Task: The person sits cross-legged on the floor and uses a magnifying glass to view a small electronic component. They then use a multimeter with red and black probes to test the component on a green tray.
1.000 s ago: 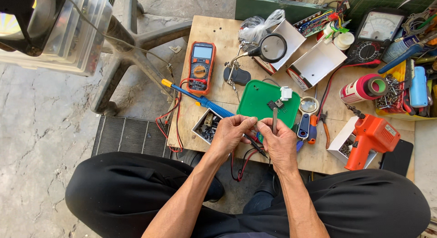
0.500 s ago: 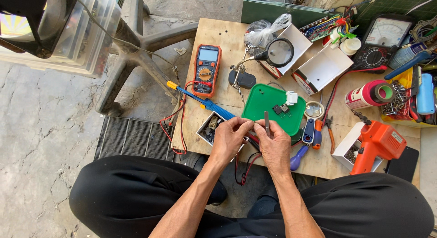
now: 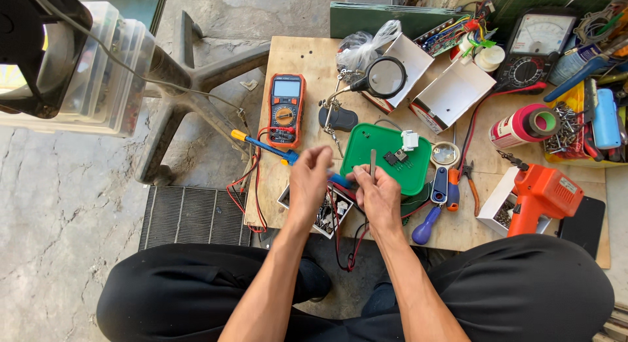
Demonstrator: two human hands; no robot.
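The right hand (image 3: 379, 197) is pinching thin metal tweezers (image 3: 373, 164) upright over the near edge of the green tray (image 3: 366, 140), while the left hand (image 3: 310, 182) is hovering beside it, its grip impossible to tell, near the blue soldering iron (image 3: 265, 145)

Both bare forearms are reaching forward from the lap, converging so that the hands are sitting close together. The left hand (image 3: 310, 178) is showing its back to the camera, fingers curled loosely downward, its fingertips blurred. The right hand (image 3: 379, 195) is lying just beside it, fingers bent and pinching together near the thumb. The wrists are angling slightly inward toward each other.
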